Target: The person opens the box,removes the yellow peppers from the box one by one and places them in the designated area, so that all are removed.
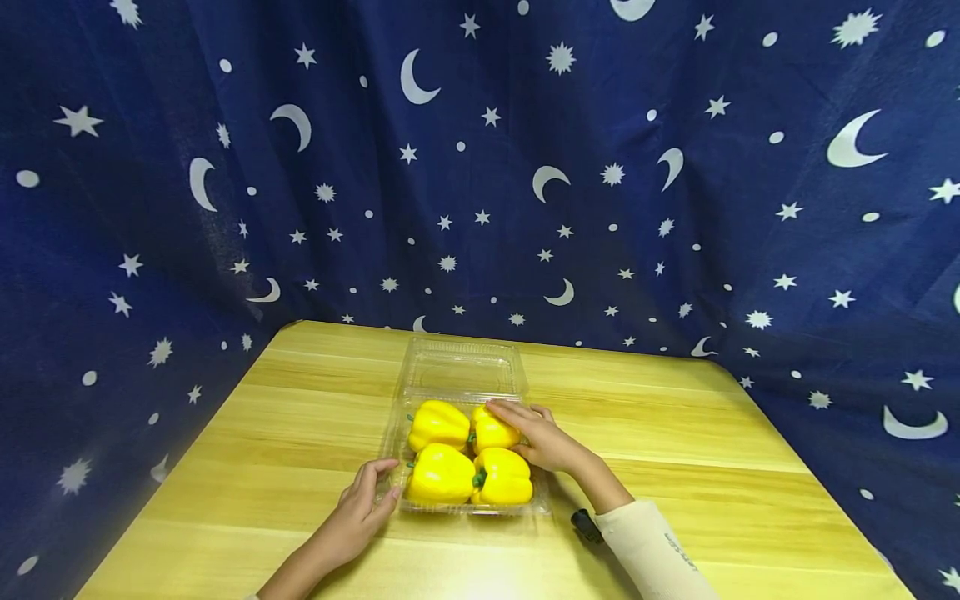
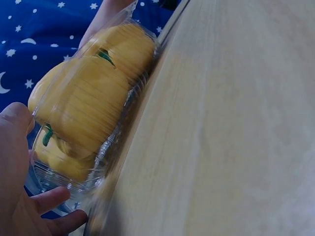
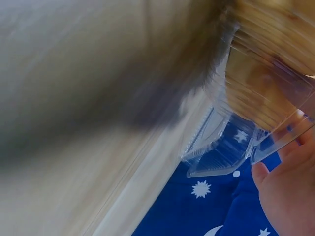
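Note:
Several yellow bell peppers sit in two rows inside a clear plastic clamshell box (image 1: 540,504), whose lid (image 1: 465,367) lies folded back on the far side. At the box's left wall is my left hand (image 1: 352,517), its fingers spread loosely; in the left wrist view the thumb and fingertips are close beside the wall. My right hand (image 1: 551,442) reaches in from the right and holds the back right pepper (image 1: 492,432), fingers over its top and thumb at its near side. The front left pepper (image 1: 441,475) and front right pepper (image 1: 506,479) have green stems.
A wooden table (image 1: 675,433) carries the box near its middle. Beside the right forearm a small black object (image 1: 586,527) lies on the table. Dark blue cloth (image 1: 480,183) with moons and stars hangs behind and along the sides.

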`<state>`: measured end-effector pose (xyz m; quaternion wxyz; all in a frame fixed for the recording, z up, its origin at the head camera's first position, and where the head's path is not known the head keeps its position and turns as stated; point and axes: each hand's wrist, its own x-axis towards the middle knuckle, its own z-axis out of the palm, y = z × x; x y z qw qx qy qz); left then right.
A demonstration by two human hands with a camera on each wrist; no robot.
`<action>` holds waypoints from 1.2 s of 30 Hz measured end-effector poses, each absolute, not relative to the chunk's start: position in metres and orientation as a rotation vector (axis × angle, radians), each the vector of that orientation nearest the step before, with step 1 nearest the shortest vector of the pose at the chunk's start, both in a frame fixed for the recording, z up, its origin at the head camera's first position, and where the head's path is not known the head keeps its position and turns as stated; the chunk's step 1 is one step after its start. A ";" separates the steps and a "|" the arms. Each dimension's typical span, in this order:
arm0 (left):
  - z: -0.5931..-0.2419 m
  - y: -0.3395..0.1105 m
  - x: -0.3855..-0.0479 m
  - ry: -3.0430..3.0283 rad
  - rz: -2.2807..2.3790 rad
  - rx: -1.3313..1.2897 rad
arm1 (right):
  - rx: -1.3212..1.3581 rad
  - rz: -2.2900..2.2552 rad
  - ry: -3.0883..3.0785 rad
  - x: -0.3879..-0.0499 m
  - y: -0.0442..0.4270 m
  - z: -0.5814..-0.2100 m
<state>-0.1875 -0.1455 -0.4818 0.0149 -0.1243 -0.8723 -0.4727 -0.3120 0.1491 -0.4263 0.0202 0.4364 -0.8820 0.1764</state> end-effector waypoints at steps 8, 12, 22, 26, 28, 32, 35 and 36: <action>-0.480 -0.146 -0.187 -2.720 -1.501 -0.397 | 1.402 0.548 -2.701 -0.312 0.150 -0.427; -0.481 -0.146 -0.187 -2.718 -1.479 -0.388 | 1.416 0.601 -2.710 -0.313 0.152 -0.428; -0.480 -0.145 -0.186 -2.724 -1.485 -0.387 | 1.420 0.922 -2.689 -0.315 0.159 -0.417; -0.480 -0.145 -0.186 -2.721 -1.492 -0.392 | 1.433 0.895 -2.684 -0.317 0.160 -0.415; -0.480 -0.145 -0.186 -2.723 -1.494 -0.386 | 1.433 0.890 -2.687 -0.316 0.161 -0.414; -0.481 -0.145 -0.186 -2.725 -1.490 -0.372 | 1.409 0.905 -2.700 -0.316 0.162 -0.410; -0.480 -0.145 -0.185 -2.726 -1.494 -0.361 | 1.398 0.924 -2.694 -0.316 0.164 -0.407; -0.480 -0.145 -0.185 -2.728 -1.494 -0.359 | 1.396 0.924 -2.688 -0.317 0.165 -0.406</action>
